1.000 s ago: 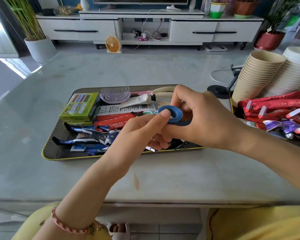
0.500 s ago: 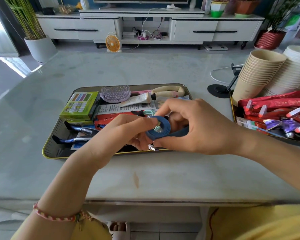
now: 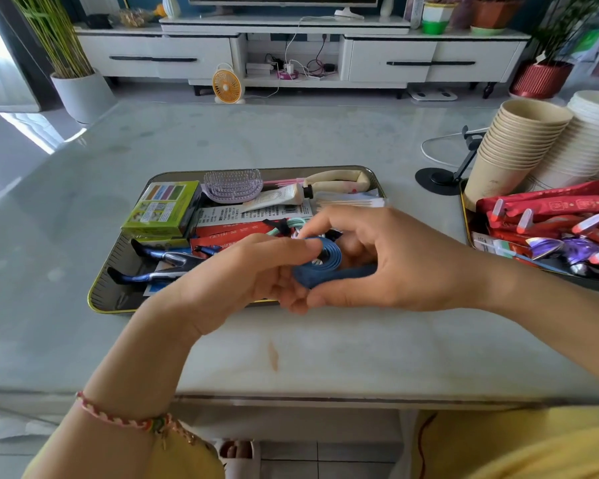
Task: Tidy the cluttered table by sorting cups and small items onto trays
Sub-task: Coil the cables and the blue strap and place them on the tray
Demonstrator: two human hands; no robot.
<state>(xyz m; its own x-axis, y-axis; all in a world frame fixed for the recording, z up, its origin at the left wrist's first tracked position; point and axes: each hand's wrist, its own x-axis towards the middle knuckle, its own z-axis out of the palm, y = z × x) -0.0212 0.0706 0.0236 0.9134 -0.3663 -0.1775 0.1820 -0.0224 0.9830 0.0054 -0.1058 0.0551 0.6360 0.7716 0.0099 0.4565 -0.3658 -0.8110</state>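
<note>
Both hands meet over the tray's (image 3: pixel 118 299) near edge. The left hand (image 3: pixel 236 274) and right hand (image 3: pixel 388 264) pinch the coiled blue cable (image 3: pixel 325 262) between curled fingers.

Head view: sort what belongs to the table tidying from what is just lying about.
Job in hand:
- blue cable, held by left hand and right hand
- middle tray of small items
- brown cups, white cups
- red packets on right tray

Lying about:
- phone stand
- fan on the floor
- grey planter, red planter
</note>
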